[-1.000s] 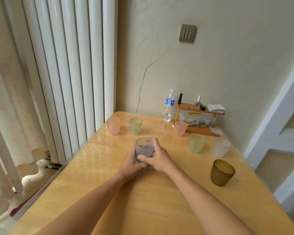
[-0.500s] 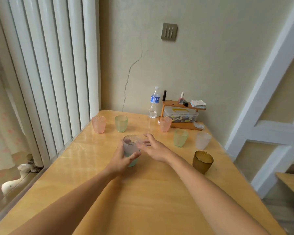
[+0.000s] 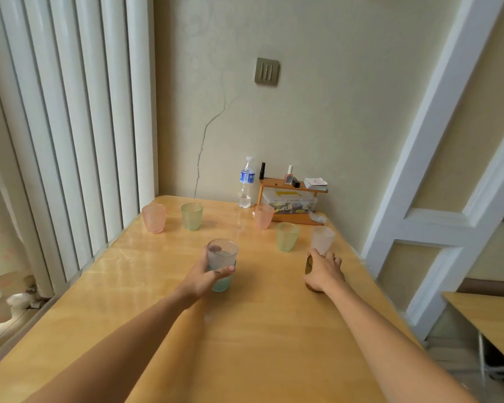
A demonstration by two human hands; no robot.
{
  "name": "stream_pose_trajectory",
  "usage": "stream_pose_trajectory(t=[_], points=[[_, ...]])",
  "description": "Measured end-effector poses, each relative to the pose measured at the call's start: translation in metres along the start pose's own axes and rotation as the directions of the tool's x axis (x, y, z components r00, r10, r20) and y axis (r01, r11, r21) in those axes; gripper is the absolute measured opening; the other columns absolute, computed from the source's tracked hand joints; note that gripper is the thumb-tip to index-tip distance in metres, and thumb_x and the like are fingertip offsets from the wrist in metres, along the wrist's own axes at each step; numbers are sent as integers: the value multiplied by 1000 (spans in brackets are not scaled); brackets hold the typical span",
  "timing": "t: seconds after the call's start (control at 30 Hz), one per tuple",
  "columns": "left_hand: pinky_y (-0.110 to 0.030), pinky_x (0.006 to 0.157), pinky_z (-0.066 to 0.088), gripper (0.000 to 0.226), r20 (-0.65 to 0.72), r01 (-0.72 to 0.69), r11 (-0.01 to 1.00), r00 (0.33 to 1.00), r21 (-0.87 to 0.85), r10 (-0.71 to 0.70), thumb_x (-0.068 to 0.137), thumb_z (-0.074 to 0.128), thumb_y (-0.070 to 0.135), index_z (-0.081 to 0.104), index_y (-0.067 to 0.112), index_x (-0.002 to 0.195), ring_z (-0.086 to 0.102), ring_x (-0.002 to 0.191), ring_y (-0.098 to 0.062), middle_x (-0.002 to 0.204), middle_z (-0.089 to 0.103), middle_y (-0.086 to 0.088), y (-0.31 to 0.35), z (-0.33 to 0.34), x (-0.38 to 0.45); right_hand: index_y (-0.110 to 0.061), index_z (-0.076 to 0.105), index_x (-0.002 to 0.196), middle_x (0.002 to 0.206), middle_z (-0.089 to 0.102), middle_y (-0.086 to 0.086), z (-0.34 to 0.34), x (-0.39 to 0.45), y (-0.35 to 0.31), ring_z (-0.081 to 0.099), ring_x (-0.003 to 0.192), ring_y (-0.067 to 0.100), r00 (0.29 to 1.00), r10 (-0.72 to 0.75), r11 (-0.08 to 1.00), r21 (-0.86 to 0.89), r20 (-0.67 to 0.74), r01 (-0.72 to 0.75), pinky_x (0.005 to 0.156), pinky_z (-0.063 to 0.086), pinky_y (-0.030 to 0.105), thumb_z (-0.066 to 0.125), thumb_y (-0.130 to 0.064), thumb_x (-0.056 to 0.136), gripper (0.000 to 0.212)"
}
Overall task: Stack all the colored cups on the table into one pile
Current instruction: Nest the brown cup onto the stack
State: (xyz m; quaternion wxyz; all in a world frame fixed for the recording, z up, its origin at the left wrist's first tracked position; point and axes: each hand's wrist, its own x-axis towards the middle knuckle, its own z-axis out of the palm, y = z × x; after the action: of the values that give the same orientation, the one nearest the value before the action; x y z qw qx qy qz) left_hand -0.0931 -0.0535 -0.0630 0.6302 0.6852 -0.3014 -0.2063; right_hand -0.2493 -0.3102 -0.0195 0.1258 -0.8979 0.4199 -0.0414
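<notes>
My left hand (image 3: 204, 279) grips a small stack of cups (image 3: 221, 263) at the table's middle: a greyish frosted cup nested in a teal one. My right hand (image 3: 323, 270) lies over the brown cup (image 3: 309, 266) on the right, fingers wrapped around it, so most of that cup is hidden. Standing loose farther back are a pink cup (image 3: 154, 218), a green cup (image 3: 191, 216), a second pink cup (image 3: 264, 216), a second green cup (image 3: 287, 236) and a white frosted cup (image 3: 322, 240).
The wooden table (image 3: 245, 330) meets the wall at the back and white vertical slats on the left. A water bottle (image 3: 246, 183) and a small wooden shelf (image 3: 291, 199) with a clear box stand at the back. Another table edge (image 3: 489, 315) shows at right.
My right hand has let go of the stack and moved right onto the brown cup. My left hand stays on the stack. The camera view has shifted right.
</notes>
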Motion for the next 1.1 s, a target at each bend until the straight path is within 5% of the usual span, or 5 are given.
stream_pose_trajectory(t=[0.27, 0.47, 0.7, 1.1], points=[[-17, 84, 48, 75, 22, 33, 999, 999, 27, -33, 71, 81, 29, 43, 23, 137, 60, 113, -16, 123, 61, 0, 6, -2, -2, -38, 42, 152, 137, 45, 9, -24, -25, -60, 37, 138, 31, 944, -291, 874, 357, -158, 329, 110, 38, 41, 76, -43, 80, 80], [-14, 76, 46, 61, 35, 69, 995, 997, 73, -72, 93, 78, 8, 39, 19, 139, 58, 101, -9, 116, 59, 1, 8, -5, 1, -38, 46, 150, 131, 48, 6, -40, -45, -135, 36, 136, 24, 815, -513, 728, 366, -272, 580, 104, 31, 27, 77, -41, 82, 74], [-36, 107, 50, 85, 36, 69, 991, 997, 112, -74, 78, 84, 30, 34, 24, 146, 60, 130, -29, 139, 60, -11, 8, -8, 0, -43, 40, 152, 137, 47, 11, -16, -46, -164, 39, 137, 30, 808, -586, 764, 286, -65, 578, 113, 36, 40, 75, -49, 82, 79], [-34, 98, 54, 76, 26, -9, 962, 1000, 274, 2, 86, 87, 32, 39, 12, 142, 65, 123, -25, 132, 66, -8, 0, -13, 4, -54, 33, 150, 129, 41, 2, 10, -44, -169, 48, 130, 25, 798, -600, 753, 298, -58, 587, 110, 44, 42, 65, -56, 84, 73]])
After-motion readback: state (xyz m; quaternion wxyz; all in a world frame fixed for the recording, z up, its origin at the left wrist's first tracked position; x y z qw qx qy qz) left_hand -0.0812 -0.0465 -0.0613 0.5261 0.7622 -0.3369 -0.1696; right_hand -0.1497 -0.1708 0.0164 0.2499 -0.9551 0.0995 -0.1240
